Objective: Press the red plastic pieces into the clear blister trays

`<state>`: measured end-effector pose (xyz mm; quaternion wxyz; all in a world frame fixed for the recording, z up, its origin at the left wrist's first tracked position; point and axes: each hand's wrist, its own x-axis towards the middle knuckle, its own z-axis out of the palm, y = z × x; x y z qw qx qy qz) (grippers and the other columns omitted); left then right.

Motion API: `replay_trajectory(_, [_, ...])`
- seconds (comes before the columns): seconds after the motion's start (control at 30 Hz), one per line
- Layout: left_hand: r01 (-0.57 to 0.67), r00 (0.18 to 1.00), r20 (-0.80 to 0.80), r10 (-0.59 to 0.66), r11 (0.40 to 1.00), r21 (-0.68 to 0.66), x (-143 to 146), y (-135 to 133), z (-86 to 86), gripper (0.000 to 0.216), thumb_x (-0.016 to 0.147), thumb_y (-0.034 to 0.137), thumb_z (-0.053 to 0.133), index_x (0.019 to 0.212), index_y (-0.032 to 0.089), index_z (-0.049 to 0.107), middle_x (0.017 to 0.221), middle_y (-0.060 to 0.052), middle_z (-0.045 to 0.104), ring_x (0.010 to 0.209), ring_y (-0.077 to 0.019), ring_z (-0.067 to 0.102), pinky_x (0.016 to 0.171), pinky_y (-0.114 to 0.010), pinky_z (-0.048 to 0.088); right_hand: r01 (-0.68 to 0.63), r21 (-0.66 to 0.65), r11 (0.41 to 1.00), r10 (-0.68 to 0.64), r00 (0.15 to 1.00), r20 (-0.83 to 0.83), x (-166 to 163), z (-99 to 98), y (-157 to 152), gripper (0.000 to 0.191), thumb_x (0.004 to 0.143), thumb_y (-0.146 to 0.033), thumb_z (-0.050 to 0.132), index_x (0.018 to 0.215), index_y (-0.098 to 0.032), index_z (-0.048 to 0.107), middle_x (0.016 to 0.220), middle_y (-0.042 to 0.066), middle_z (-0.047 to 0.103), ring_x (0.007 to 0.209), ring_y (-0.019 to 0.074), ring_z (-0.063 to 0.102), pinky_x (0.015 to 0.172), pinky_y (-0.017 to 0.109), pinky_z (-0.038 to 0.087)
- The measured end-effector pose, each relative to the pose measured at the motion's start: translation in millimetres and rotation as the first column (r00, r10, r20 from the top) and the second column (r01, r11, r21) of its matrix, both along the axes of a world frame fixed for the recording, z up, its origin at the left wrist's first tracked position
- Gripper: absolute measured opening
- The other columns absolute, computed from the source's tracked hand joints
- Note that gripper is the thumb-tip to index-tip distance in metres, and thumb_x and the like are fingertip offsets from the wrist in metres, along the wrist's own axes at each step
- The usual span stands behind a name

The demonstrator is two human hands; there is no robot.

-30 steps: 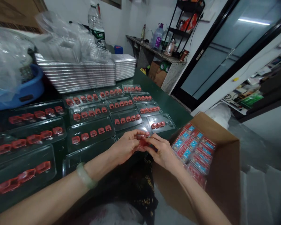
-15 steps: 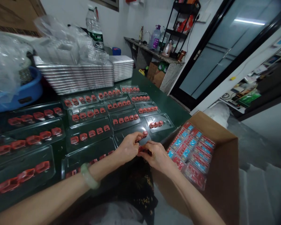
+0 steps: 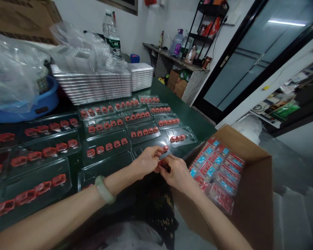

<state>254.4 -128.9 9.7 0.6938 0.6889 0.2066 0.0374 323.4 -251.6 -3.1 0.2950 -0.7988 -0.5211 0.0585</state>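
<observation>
My left hand (image 3: 149, 160), with a pale green bangle on its wrist, is closed at the near edge of the table, over a clear plastic tray (image 3: 137, 151). A small red faceted plastic piece (image 3: 165, 148) shows at its fingertips. My right hand (image 3: 177, 171) meets it, with fingers curled in a pinch. A bit of red (image 3: 160, 162) is visible between the two hands; the fingers hide most of it. Just beyond lies a clear tray (image 3: 189, 136) bearing 3 red pieces in a row. Other trays around hold similar rows.
An open cardboard box (image 3: 261, 180) at the right contains several red packs (image 3: 223, 182) with blue labels. Stacked clear trays (image 3: 99, 83) stand at the back, beside a blue basin (image 3: 50, 99) with plastic bags. A water bottle (image 3: 112, 34) is behind them.
The whole view has shifted a little, so the table and box sit farther right in the picture. Both hands stay together at the tray's edge, their grip much the same.
</observation>
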Motion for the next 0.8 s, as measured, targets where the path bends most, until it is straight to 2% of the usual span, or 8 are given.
replay_trajectory(0.07, [0.039,0.999,0.009,-0.039,0.998,-0.048,-4.8,3.2,2.6,0.031,0.066,0.007,0.045,0.093,0.014,0.057,0.086,-0.006,0.060,0.068,-0.0147,0.058,0.052,-0.024,0.047,-0.008,0.040,0.999,0.011,0.995,-0.098,1.3,0.9,1.3,0.011,0.075,-0.020,0.051,0.075,-0.017,0.061,0.070,0.002,0.058,0.061,0.0115,0.050,0.056,0.022,0.035])
replay_trajectory(0.13, [0.078,0.996,0.035,-0.077,0.996,-0.031,-10.6,7.4,5.1,0.024,0.069,0.015,0.051,0.091,0.015,0.058,0.084,-0.006,0.061,0.068,-0.0145,0.057,0.051,-0.023,0.046,-0.020,0.108,0.994,0.047,0.965,-0.256,2.5,3.1,2.2,0.015,0.078,-0.022,0.048,0.080,-0.017,0.062,0.070,0.001,0.059,0.063,0.0113,0.051,0.057,0.022,0.036])
replay_trajectory(0.23, [0.105,0.993,0.057,-0.106,0.994,0.029,-18.4,13.9,5.9,0.022,0.067,0.027,0.059,0.086,0.014,0.061,0.078,-0.005,0.062,0.060,-0.0123,0.056,0.048,-0.022,0.046,-0.030,0.181,0.983,0.117,0.861,-0.495,3.2,5.6,2.7,0.020,0.080,-0.028,0.048,0.082,-0.016,0.063,0.070,0.001,0.060,0.064,0.0111,0.052,0.057,0.021,0.037])
replay_trajectory(0.3, [0.111,0.991,0.076,-0.113,0.993,0.028,-22.0,17.4,4.8,0.025,0.066,0.031,0.062,0.082,0.012,0.062,0.071,-0.005,0.062,0.054,-0.0112,0.055,0.046,-0.022,0.045,-0.033,0.176,0.984,0.135,0.783,-0.608,2.8,4.6,2.3,0.022,0.079,-0.031,0.050,0.080,-0.015,0.064,0.063,0.000,0.057,0.056,0.0092,0.048,0.050,0.020,0.035])
replay_trajectory(0.4, [0.114,0.989,0.098,-0.113,0.993,-0.007,-25.7,20.4,2.8,0.026,0.066,0.034,0.063,0.078,0.011,0.063,0.060,-0.004,0.061,0.050,-0.0117,0.055,0.045,-0.022,0.045,-0.015,0.139,0.990,0.113,0.671,-0.732,1.8,-0.3,1.0,0.025,0.077,-0.036,0.052,0.075,-0.014,0.063,0.051,-0.003,0.047,0.040,0.0047,0.036,0.038,0.018,0.026])
replay_trajectory(0.57, [0.114,0.985,0.136,-0.108,0.993,-0.039,-31.0,19.7,4.6,0.024,0.069,0.034,0.061,0.076,0.011,0.064,0.060,-0.005,0.062,0.050,-0.0115,0.055,0.048,-0.023,0.047,0.021,0.155,0.988,0.125,0.485,-0.865,0.3,-5.5,-0.3,0.028,0.074,-0.040,0.055,0.069,-0.012,0.061,0.044,-0.006,0.038,0.035,0.0030,0.027,0.033,0.018,0.020])
replay_trajectory(0.7, [0.115,0.981,0.158,-0.114,0.993,0.005,-34.8,17.9,8.6,0.025,0.071,0.034,0.058,0.075,0.011,0.064,0.061,-0.005,0.062,0.052,-0.0115,0.055,0.048,-0.023,0.046,0.019,0.152,0.988,0.126,0.459,-0.879,0.7,-5.7,0.3,0.030,0.073,-0.040,0.055,0.067,-0.012,0.062,0.044,-0.005,0.038,0.036,0.0030,0.028,0.034,0.018,0.019])
replay_trajectory(0.8, [0.077,0.982,0.169,-0.087,0.995,0.066,-36.8,18.2,9.6,0.024,0.071,0.034,0.058,0.073,0.011,0.064,0.059,-0.003,0.060,0.051,-0.0104,0.053,0.047,-0.021,0.042,0.044,0.128,0.991,0.093,0.460,-0.883,2.1,-7.9,1.7,0.026,0.071,-0.037,0.060,0.078,-0.012,0.063,0.048,-0.005,0.043,0.037,0.0029,0.029,0.033,0.018,0.019])
